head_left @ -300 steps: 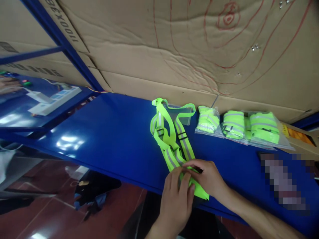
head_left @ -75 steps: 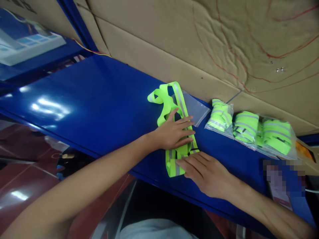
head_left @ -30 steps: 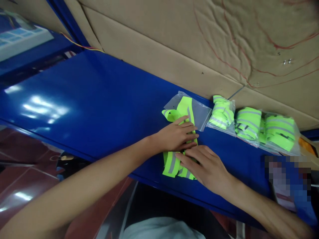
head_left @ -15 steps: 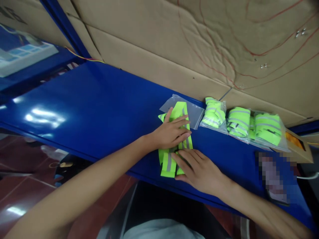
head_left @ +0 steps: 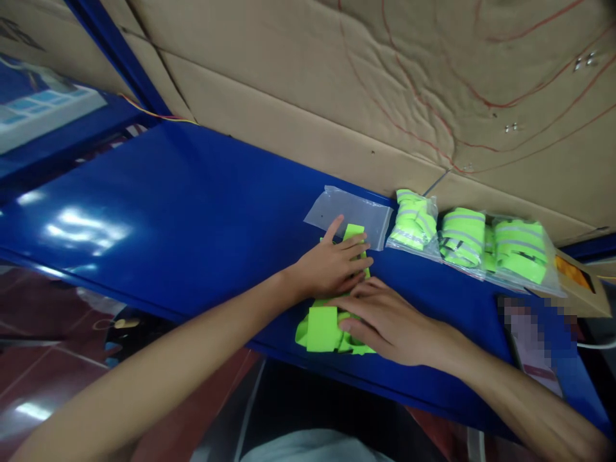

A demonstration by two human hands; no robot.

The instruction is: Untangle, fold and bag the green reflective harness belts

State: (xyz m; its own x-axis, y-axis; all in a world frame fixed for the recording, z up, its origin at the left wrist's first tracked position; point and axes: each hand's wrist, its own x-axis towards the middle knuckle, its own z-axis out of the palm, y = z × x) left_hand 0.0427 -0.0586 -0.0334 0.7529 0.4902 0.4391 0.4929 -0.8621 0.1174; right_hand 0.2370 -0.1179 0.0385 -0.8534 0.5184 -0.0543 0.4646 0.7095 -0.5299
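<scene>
A neon-yellow reflective strap (head_left: 322,328) lies bunched and folded on the blue table (head_left: 192,212), near its front edge. My left hand (head_left: 332,263) rests flat on the strap's far end with its fingers spread. Nearer to me, my right hand (head_left: 394,324) has its thumb and fingers closed on the folded part, and the fingertips partly hide it. Beyond my left hand is a flat clear plastic bag (head_left: 349,208), with nothing visible inside.
Right of the bag stands a row of similar neon straps packed in clear bags (head_left: 462,237). A small cardboard box (head_left: 582,282) and a phone (head_left: 534,353) are at the right. Cardboard sheeting (head_left: 289,122) with red wires rises behind the table.
The strap's far end has been drawn toward me, so more of the plastic bag shows. The near part is more bunched, with its grey stripe no longer visible on the front flap.
</scene>
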